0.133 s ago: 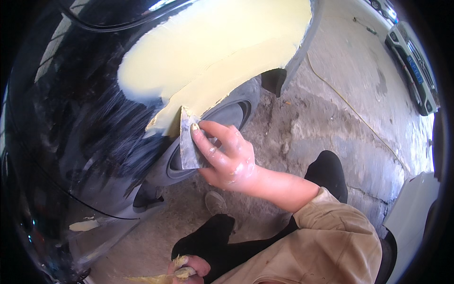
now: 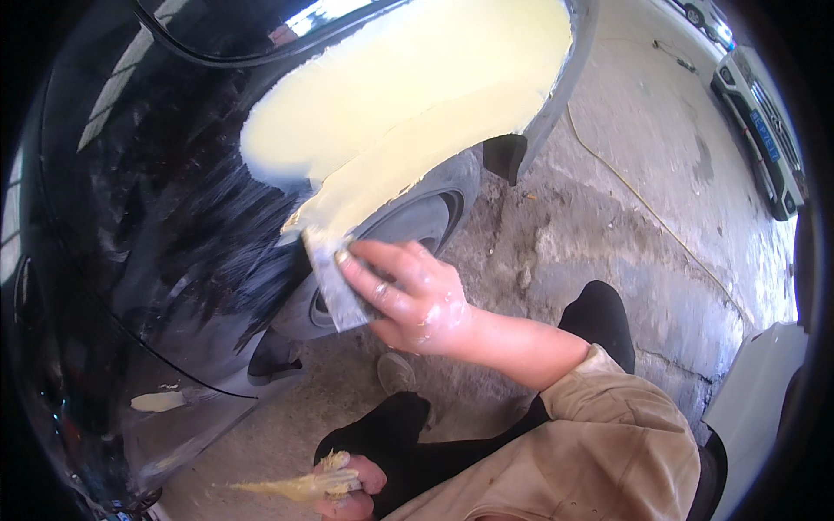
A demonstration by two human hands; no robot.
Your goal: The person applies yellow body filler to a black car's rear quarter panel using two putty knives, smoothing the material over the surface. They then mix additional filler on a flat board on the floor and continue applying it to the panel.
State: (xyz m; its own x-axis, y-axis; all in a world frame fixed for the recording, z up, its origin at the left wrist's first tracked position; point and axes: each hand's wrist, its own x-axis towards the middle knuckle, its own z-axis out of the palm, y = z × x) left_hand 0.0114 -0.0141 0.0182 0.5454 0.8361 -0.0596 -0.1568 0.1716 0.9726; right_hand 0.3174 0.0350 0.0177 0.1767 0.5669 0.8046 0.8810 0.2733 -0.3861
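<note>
Two hands busy, left to right. At far left the black car body [image 2: 148, 243] fills the view, glossy, with a small stray dab of filler [image 2: 158, 401] low on the panel. My left hand [image 2: 347, 488] sits at the bottom edge, fingers closed around a putty knife [image 2: 287, 486] loaded with a stringy lump of yellowish filler, blade pointing left, well apart from the panel.

Moving right: the pale yellow filler patch [image 2: 408, 95] covers the fender above the wheel arch and runs down along the arch lip. A grey spreader [image 2: 334, 282] has its upper corner touching the low tail of that patch, just beside the tyre [image 2: 417, 217]. My right hand [image 2: 408, 300] pinches the spreader, thumb behind it I think, fingers laid flat along its face, filler smeared on the knuckles.

Change from a tenth of a second back: barely any. Spreader and right hand look to be at the same spot on the arch lip; left hand the same too. So I judge the stroke is slow or paused at the bottom end of the patch, the edge there getting feathered.

Further right: my dark trousers [image 2: 599, 313], tan sleeve [image 2: 608, 434], cracked concrete floor [image 2: 591, 226], a thin cord [image 2: 643, 208] lying across it, a parked white vehicle [image 2: 756, 122] at top right.
</note>
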